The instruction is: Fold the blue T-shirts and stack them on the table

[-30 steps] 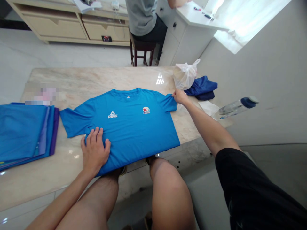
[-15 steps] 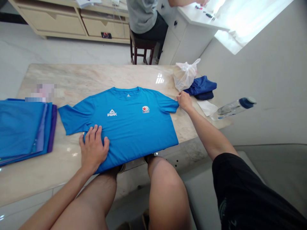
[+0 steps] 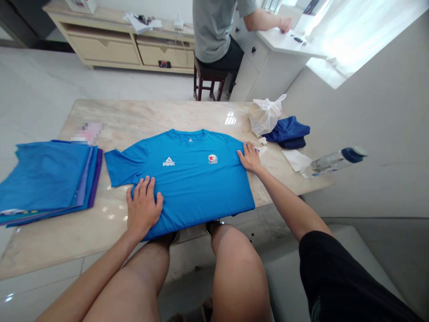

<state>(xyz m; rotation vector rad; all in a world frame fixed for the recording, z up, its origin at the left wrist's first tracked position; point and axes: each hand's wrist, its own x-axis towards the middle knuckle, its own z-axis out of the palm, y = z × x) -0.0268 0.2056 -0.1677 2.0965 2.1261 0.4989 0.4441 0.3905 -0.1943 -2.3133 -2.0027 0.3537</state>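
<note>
A blue T-shirt [image 3: 197, 183] with a white PEAK logo and a round badge lies face up on the marble table [image 3: 110, 116]. Its collar points away from me and its lower part reaches the table's near edge. My left hand [image 3: 144, 208] rests on the shirt's left side below the sleeve, fingers apart. On the sleeve at the right, my right hand [image 3: 250, 157] lies flat with its fingers spread, covering much of that sleeve.
Folded blue and purple garments [image 3: 50, 179] are stacked at the left. A white plastic bag [image 3: 266, 116], dark blue cloth [image 3: 290, 129], paper [image 3: 296, 159] and a clear bottle [image 3: 335, 162] are at the right. A person [image 3: 214, 31] sits on a stool beyond the table.
My right hand has let go of the sleeve's outer edge and moved inward to lie flat on it. My left hand stays on the shirt. The camera view has shifted.
</note>
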